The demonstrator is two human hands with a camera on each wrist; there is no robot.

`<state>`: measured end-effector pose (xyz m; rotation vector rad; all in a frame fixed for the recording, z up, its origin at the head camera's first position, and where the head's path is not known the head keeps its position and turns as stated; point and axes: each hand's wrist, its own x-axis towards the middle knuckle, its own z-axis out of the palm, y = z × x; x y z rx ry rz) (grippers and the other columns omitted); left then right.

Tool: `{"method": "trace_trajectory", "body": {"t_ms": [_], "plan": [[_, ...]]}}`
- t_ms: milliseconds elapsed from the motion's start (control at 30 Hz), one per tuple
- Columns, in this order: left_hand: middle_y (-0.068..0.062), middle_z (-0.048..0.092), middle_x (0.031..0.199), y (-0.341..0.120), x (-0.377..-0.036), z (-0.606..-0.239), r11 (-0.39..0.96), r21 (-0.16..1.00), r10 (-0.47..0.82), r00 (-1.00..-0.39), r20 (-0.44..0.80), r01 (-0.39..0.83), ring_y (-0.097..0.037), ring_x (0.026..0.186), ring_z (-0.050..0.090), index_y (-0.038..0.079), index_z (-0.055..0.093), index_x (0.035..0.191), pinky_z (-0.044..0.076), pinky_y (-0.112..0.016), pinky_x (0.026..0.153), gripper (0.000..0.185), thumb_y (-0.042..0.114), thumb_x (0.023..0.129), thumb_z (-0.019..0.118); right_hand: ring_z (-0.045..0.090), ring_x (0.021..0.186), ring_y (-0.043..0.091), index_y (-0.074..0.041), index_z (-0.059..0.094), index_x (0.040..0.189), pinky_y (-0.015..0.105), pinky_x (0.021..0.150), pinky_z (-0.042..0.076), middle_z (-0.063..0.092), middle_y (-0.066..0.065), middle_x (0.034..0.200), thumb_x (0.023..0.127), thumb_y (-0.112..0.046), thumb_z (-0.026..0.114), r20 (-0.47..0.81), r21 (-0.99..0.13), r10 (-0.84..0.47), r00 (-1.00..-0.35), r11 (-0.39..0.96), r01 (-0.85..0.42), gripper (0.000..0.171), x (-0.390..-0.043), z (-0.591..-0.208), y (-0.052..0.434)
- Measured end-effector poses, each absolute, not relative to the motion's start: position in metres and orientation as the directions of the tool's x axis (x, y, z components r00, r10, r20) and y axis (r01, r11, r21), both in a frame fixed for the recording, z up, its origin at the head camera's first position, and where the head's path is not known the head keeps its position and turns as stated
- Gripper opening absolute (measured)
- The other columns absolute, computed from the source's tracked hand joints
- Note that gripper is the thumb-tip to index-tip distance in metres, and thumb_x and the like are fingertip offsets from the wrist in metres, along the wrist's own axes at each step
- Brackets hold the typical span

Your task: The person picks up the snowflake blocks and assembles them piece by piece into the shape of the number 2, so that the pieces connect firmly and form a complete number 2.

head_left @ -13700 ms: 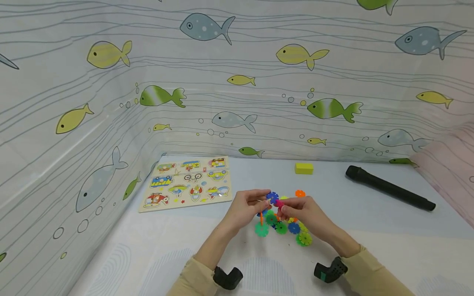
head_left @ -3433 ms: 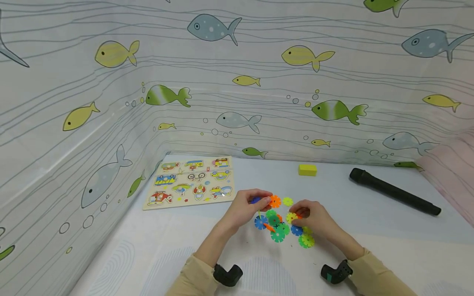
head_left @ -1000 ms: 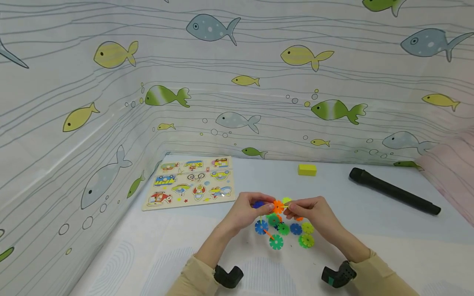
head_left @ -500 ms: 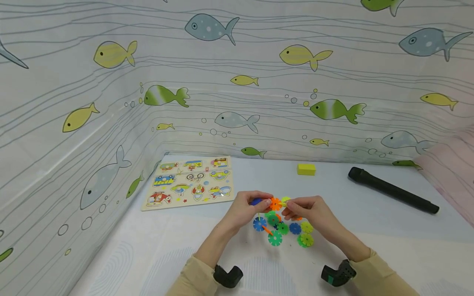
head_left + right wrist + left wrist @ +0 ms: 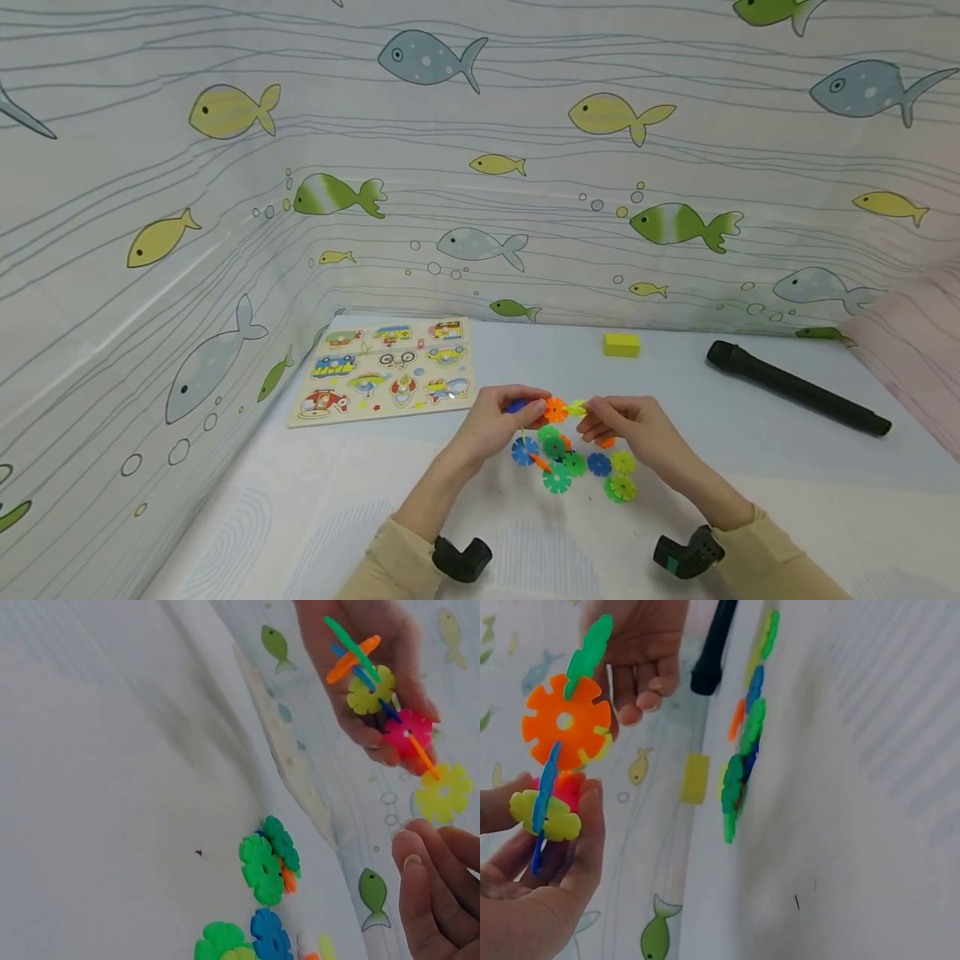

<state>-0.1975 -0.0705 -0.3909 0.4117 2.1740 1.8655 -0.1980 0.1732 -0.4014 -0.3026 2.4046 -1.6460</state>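
Observation:
In the head view, my left hand (image 5: 491, 425) holds a chain of slotted snowflake building discs. The left wrist view shows its orange disc (image 5: 566, 721), a green disc (image 5: 590, 652) and a yellow disc (image 5: 544, 816) near my fingers. A pink disc (image 5: 409, 733) sits by the left fingertips in the right wrist view, joined through an orange disc seen edge-on to a yellow disc (image 5: 444, 793) at the chain's end. My right hand (image 5: 633, 425) has its fingertips at that disc's edge, its face uncovered. Whether they touch is unclear. Blue and green discs hang below.
Loose discs (image 5: 621, 487) in green, blue and yellow lie on the table beneath the hands. A picture puzzle board (image 5: 386, 371) lies at the left. A yellow block (image 5: 622, 345) and a black microphone-like rod (image 5: 798, 387) lie farther back, before the fish-print wall.
A pink disc is joined to the chain since the oldest frame. Earlier my right fingers pinched the yellow disc at the orange disc; now they have drawn slightly right, showing more yellow.

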Motion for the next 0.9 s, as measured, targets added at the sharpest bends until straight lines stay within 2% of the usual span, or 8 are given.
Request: {"method": "trace_trajectory", "body": {"t_ms": [200, 367, 467, 600, 700, 800, 900], "plan": [[-0.011, 0.071, 0.114, -0.068, -0.198, -0.394, 0.133, 0.990, 0.381, -0.924, -0.005, 0.049, -0.038, 0.107, 0.068, 0.004, 0.069, 0.122, 0.057, -0.030, 0.092, 0.029, 0.022, 0.101, 0.060, 0.071, 0.093, 0.021, 0.000, 0.067, 0.122, 0.035, 0.089, 0.058, 0.074, 0.010, 0.102, 0.100, -0.039, 0.059, -0.063, -0.916, -0.255, -0.965, 0.399, -0.046, 0.045, -0.205, -0.407, 0.193], [-0.010, 0.071, 0.114, -0.069, -0.197, -0.394, 0.138, 0.989, 0.377, -0.926, -0.006, 0.050, -0.038, 0.107, 0.068, 0.005, 0.069, 0.122, 0.056, -0.030, 0.093, 0.029, 0.023, 0.101, 0.060, 0.069, 0.102, 0.019, -0.004, 0.066, 0.127, 0.043, 0.101, 0.051, 0.073, 0.007, 0.113, 0.094, -0.039, 0.069, -0.118, -0.897, -0.272, -0.955, 0.442, -0.015, 0.048, -0.212, -0.424, 0.216], [-0.010, 0.071, 0.114, -0.068, -0.197, -0.394, 0.138, 0.989, 0.379, -0.925, -0.002, 0.055, -0.038, 0.107, 0.068, 0.005, 0.069, 0.122, 0.056, -0.030, 0.093, 0.029, 0.023, 0.101, 0.060, 0.068, 0.104, 0.019, -0.004, 0.066, 0.127, 0.036, 0.098, 0.053, 0.071, 0.009, 0.119, 0.090, -0.032, 0.075, -0.146, -0.897, -0.324, -0.935, 0.441, -0.013, 0.048, -0.212, -0.432, 0.226], [-0.009, 0.071, 0.114, -0.068, -0.196, -0.393, 0.149, 0.987, 0.377, -0.926, 0.001, 0.062, -0.037, 0.107, 0.068, 0.006, 0.069, 0.122, 0.056, -0.030, 0.093, 0.029, 0.023, 0.101, 0.060, 0.068, 0.103, 0.022, -0.002, 0.065, 0.126, 0.023, 0.086, 0.056, 0.071, 0.013, 0.118, 0.087, -0.023, 0.078, -0.173, -0.912, -0.432, -0.885, 0.410, -0.022, 0.046, -0.212, -0.438, 0.230], [-0.009, 0.071, 0.114, -0.069, -0.195, -0.392, 0.155, 0.986, 0.376, -0.927, 0.002, 0.065, -0.037, 0.106, 0.068, 0.007, 0.069, 0.122, 0.056, -0.030, 0.093, 0.029, 0.024, 0.101, 0.060, 0.067, 0.104, 0.021, -0.006, 0.069, 0.121, 0.021, 0.086, 0.055, 0.072, 0.009, 0.116, 0.084, -0.020, 0.080, -0.173, -0.896, -0.495, -0.852, 0.438, -0.073, 0.041, -0.213, -0.440, 0.231], [-0.009, 0.071, 0.113, -0.069, -0.195, -0.391, 0.154, 0.986, 0.376, -0.927, 0.002, 0.064, -0.037, 0.106, 0.068, 0.007, 0.069, 0.122, 0.056, -0.030, 0.093, 0.029, 0.024, 0.101, 0.061, 0.064, 0.102, 0.018, -0.015, 0.073, 0.116, 0.020, 0.088, 0.051, 0.072, 0.002, 0.113, 0.081, -0.021, 0.082, -0.145, -0.855, -0.573, -0.807, 0.484, -0.189, 0.036, -0.212, -0.441, 0.233], [-0.009, 0.071, 0.113, -0.069, -0.195, -0.392, 0.157, 0.986, 0.377, -0.926, -0.001, 0.063, -0.037, 0.106, 0.068, 0.006, 0.069, 0.122, 0.056, -0.030, 0.093, 0.029, 0.024, 0.101, 0.061, 0.059, 0.101, 0.018, -0.021, 0.074, 0.113, 0.024, 0.090, 0.048, 0.070, -0.002, 0.113, 0.081, -0.024, 0.083, -0.119, -0.813, -0.655, -0.747, 0.496, -0.305, 0.033, -0.210, -0.441, 0.233]]}}
